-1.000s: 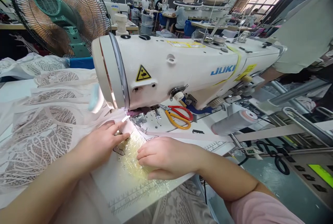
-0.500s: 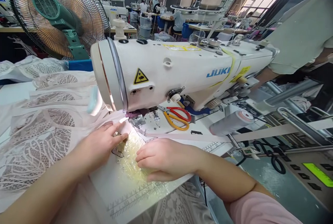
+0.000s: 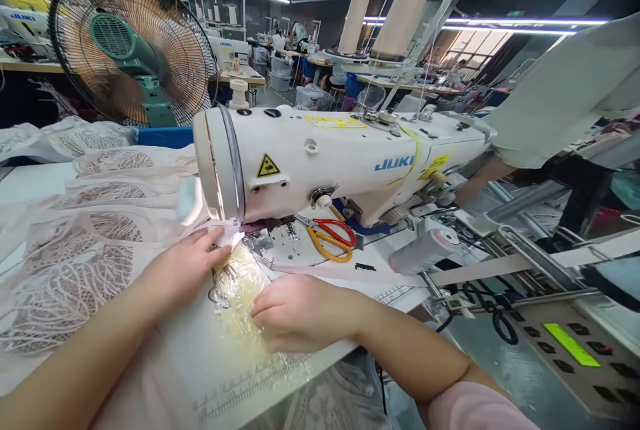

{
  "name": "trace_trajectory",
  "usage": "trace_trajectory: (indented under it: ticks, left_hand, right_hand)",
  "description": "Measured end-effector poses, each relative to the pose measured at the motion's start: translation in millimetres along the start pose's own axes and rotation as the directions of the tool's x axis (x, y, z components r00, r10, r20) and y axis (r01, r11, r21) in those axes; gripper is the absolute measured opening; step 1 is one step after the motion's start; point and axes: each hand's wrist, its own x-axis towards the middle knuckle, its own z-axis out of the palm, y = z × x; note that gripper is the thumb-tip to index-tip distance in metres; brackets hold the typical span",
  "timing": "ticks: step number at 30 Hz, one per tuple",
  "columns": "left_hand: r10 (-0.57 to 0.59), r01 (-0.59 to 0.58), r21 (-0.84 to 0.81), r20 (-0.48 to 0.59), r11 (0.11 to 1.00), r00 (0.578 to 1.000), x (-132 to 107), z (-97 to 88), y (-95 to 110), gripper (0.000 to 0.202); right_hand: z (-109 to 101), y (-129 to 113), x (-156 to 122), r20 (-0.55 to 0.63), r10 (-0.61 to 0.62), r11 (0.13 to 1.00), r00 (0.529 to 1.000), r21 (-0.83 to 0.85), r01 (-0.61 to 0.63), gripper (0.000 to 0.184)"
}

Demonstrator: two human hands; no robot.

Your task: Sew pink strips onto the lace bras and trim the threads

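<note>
Head view: the two bare hands lie apart on the near side of a white sewing machine (image 3: 300,163). The left hand (image 3: 187,263) is loosely open, palm down, its fingers reaching toward the needle end. Its fingertips rest on pale cloth (image 3: 226,224), which lies at the left end of the machine, by the needle area. The thumb stretches out to the right, near a small white piece at the cloth's edge; whether it presses that piece cannot be told.

The right hand (image 3: 305,313) sits to the right and nearer, its fingers half curled and turned left. They touch a crinkled, yellowish film patch (image 3: 243,327) on the white table (image 3: 187,350); whether they pinch anything cannot be seen, as the fingertips are tucked under. The patch lies between the hands, reaching toward the near edge, where ruler markings (image 3: 240,393) run.

Pale lace pieces (image 3: 75,290) spread to the left of the left hand. On the far side of the right hand lie scissors (image 3: 333,241) with red and orange handles, and right of these a grey roll (image 3: 425,251). Far right, beyond the machine, shows another person's pale sleeve (image 3: 565,90).
</note>
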Motion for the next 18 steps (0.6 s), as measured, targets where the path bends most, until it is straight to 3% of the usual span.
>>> trace_trajectory:
  ticks: [3, 6, 8, 11, 14, 16, 18]
  left_hand:
    - [-0.001, -0.001, 0.052, 0.044, 0.999, 0.999, 2, -8.9, 3, 0.057]
    - [-0.018, 0.011, 0.108, 0.065, 0.994, 0.998, -11, -18.1, 7, 0.052]
    - [-0.061, 0.051, 0.148, 0.060, 0.988, 0.996, -33, -22.4, 9, 0.052]
    - [-0.182, 0.172, 0.227, 0.025, 0.958, 0.983, -83, -24.0, 12, 0.053]
    - [-0.309, 0.302, 0.307, -0.025, 0.903, 0.951, -132, -21.5, 13, 0.052]
    - [-0.356, 0.345, 0.331, -0.030, 0.878, 0.934, -154, -21.7, 12, 0.051]
    - [-0.392, 0.378, 0.322, -0.022, 0.868, 0.920, -168, -27.8, 8, 0.051]
  right_hand:
    - [-1, -5, 6, 0.007, 0.005, 1.000, 1.000, 0.003, -0.006, 0.026]
    - [-1, -34, 14, -0.043, -0.007, 0.998, 0.999, -0.056, 0.004, 0.032]
    - [7, -64, 22, -0.090, -0.122, 0.992, 0.988, -0.055, 0.117, 0.038]
    - [36, -108, 41, -0.178, -0.268, 0.963, 0.947, -0.024, 0.268, 0.046]
    - [71, -135, 68, -0.243, -0.128, 0.991, 0.962, -0.061, 0.116, 0.055]
    - [83, -143, 83, -0.257, 0.008, 0.994, 0.966, -0.100, -0.035, 0.044]
    - [79, -144, 88, -0.199, 0.104, 0.984, 0.975, -0.119, -0.129, 0.027]
